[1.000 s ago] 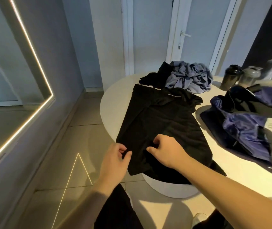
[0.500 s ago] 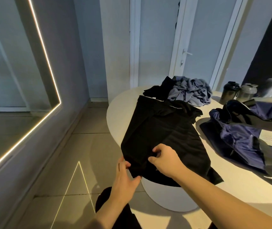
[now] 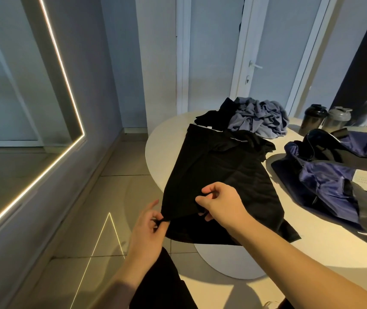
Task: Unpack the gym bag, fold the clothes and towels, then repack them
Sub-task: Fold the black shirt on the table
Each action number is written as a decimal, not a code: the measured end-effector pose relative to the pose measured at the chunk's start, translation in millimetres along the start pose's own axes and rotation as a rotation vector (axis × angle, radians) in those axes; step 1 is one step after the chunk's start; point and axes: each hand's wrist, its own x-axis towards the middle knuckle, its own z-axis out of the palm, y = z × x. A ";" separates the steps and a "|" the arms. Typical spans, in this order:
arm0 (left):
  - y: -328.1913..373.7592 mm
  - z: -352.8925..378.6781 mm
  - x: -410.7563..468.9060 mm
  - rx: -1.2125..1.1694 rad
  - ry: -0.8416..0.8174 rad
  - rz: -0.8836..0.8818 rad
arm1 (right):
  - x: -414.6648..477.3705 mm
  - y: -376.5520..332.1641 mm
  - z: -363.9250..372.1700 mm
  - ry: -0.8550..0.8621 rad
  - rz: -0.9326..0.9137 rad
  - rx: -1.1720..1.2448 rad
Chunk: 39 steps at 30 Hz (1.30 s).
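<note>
Since half a second ago the left hand [image 3: 148, 227] has closed on the near left corner of the black garment [image 3: 220, 172] and now pinches it between thumb and fingers. The right hand [image 3: 222, 204] pinches the same near edge just beside it. The garment lies spread on the round table [image 3: 325, 237], left of the blue gym bag [image 3: 334, 177].

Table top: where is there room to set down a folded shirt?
Bare table shows left of the black garment, along the rim, and in the near strip between it and the gym bag. The far edge is crowded: grey heap, two bottles.
</note>
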 end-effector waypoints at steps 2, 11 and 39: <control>13.0 -12.6 -5.1 -0.065 0.098 0.011 | -4.4 -4.3 4.7 -0.003 0.025 0.104; 5.1 -18.0 -17.1 -0.064 0.090 -0.073 | -12.7 28.8 22.2 -0.273 -0.010 -0.377; 106.9 146.5 5.4 0.588 -0.496 0.407 | -46.5 93.4 -151.1 0.259 0.285 -0.530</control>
